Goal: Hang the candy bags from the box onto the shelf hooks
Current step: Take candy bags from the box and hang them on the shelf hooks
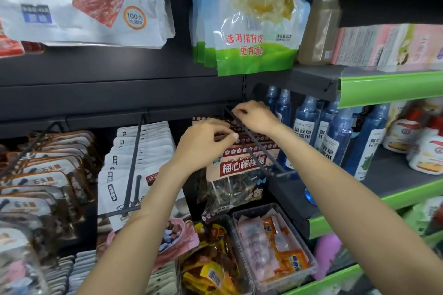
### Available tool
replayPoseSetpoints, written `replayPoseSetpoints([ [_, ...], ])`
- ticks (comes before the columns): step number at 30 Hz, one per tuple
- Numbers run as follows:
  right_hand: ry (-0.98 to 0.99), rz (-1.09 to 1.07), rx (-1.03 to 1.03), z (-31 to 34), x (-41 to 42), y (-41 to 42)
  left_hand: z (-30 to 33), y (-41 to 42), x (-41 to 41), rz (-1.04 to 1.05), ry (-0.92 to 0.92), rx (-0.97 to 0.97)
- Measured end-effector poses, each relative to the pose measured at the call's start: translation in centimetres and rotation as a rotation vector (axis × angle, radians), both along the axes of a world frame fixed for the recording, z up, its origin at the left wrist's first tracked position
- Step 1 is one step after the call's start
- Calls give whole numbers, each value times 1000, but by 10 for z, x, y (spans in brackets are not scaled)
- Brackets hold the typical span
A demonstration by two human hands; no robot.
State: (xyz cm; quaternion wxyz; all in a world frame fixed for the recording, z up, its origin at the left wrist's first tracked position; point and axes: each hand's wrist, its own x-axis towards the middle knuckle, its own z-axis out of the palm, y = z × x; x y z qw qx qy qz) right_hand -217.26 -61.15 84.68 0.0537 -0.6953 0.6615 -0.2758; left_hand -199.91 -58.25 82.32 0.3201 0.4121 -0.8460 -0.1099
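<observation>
Head view: left hand [203, 141] and right hand [254, 115] pinch glossy candy bags [239, 167] on thin metal hook [254, 143].

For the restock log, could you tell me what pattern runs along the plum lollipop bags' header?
Small white flowers on dark maroon, on the plum lollipop bags, clearest in the head view.

Blue bottles [304, 122] crowd the green-edged shelf [388, 84] (snack trays [309, 270] below).

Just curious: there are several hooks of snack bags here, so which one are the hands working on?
The rightmost hook, holding the brown plum-lollipop bags. Both the left hand and right hand are on it; the other hooks go untouched.
</observation>
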Motion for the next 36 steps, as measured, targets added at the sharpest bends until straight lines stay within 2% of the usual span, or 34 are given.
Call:
replayPoseSetpoints([
  [3, -3, 30, 3, -4, -4, 3, -5, 3, -3, 0, -137, 20],
  [5, -87, 18, -22, -6, -5, 2, -11, 3, -4, 0, -152, 90],
  [7, -171, 10, -11, -4, -1, 2, -15, 3, -4, -4, -142, 109],
  [10, -112, 23, 6, -1, 5, -1, -17, 3, -4, 6, -112, 80],
  [17, -196, 19, -24, -3, 10, -3, -20, 5, -10, 86, -34, 78],
  [26, -146, 13, -46, -4, 7, -7, -15, 4, -12, 110, 45, 108],
  [32, -133, 21, 88, 0, 11, -20, -18, 7, -13, 108, 45, 85],
  [36, -158, 29, 88, 3, 13, -21, -17, 3, -13, 133, 60, 71],
])
